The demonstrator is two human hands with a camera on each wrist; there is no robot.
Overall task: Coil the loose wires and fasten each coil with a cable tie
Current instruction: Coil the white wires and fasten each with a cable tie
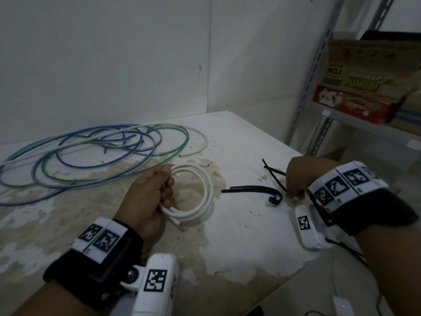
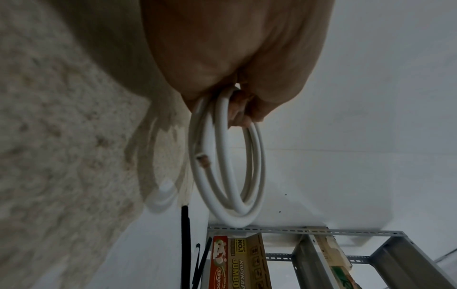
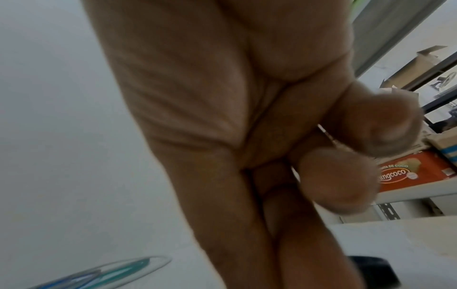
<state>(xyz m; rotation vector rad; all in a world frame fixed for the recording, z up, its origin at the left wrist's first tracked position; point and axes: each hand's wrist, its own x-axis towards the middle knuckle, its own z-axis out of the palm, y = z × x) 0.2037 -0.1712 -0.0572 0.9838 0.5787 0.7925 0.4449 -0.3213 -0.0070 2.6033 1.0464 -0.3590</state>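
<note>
A white wire wound into a small coil (image 1: 206, 195) lies on the stained white table (image 1: 239, 242). My left hand (image 1: 167, 190) grips the coil's left side with curled fingers; in the left wrist view the coil (image 2: 227, 176) hangs from the left hand (image 2: 242, 109). Loose blue, green and clear wires (image 1: 91, 153) sprawl at the back left. Black cable ties (image 1: 250, 189) lie to the right of the coil. My right hand (image 1: 293, 195) reaches down with thumb and forefinger together on the near end of one black cable tie (image 1: 274, 175). Its fingertips are cut off in the right wrist view (image 3: 284, 234).
A metal shelf rack (image 1: 319, 87) stands to the right with cardboard boxes (image 1: 355, 103) on it. The table's right edge (image 1: 319, 258) runs diagonally just beyond my right wrist. A white wall closes off the back and left.
</note>
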